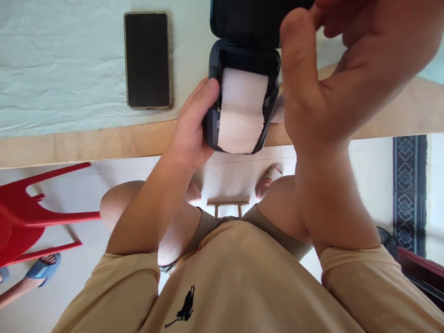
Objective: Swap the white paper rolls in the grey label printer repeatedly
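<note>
A small black portable printer is held over the table's front edge with its lid swung up. Inside lies a roll of white paper, its loose end hanging toward me with a jagged right side. My left hand is wrapped round the printer's left side, thumb on the rim. At the lid's right edge, my right hand is closed, thumb against the lid and fingers curled. Its fingertips are partly cut off by the top of the view.
A phone with a dark screen lies on the pale cloth to the left. The table's wooden edge runs across in front of me. At lower left is a red plastic chair, with another person's slippered foot beside it.
</note>
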{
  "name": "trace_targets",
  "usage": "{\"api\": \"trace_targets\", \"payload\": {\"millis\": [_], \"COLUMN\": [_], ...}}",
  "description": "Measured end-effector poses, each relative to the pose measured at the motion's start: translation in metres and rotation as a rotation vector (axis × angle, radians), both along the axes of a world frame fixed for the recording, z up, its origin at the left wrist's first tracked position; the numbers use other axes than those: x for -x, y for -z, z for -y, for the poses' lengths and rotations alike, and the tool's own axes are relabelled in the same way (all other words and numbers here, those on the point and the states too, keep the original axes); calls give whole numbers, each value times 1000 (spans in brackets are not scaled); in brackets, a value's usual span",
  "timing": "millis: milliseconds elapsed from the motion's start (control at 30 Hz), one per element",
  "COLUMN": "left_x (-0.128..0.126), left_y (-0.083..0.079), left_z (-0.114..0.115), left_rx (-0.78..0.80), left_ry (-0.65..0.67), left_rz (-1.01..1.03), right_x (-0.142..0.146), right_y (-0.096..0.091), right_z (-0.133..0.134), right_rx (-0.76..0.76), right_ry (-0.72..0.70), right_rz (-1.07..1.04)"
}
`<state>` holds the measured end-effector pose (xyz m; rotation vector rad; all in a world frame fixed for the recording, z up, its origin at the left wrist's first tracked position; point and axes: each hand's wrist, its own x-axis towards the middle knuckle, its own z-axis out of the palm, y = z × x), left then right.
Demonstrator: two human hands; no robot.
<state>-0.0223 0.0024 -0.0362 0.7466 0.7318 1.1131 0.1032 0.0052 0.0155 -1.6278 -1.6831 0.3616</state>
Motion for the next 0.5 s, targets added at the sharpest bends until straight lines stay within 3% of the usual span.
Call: {"api": "trace_targets", "payload": {"millis": [100,233,400,500], "left_x": [1,2,4,5], "left_y": [0,-1,0,0], "left_z": [1,2,1,1], "left_rx": [-32,-30,-10,12], "left_ry": [-18,-8,11,10], "left_rz": [2,21,19,23], "right_x": [2,-3,-5,-5], "right_y": [1,-7,-14,-21], "right_z": [-1,3,-2,-4], "right_rx": [-54,140,278,258], "right_ry": [-47,-186,-227,-303], "right_rz": [266,611,716,680]}}
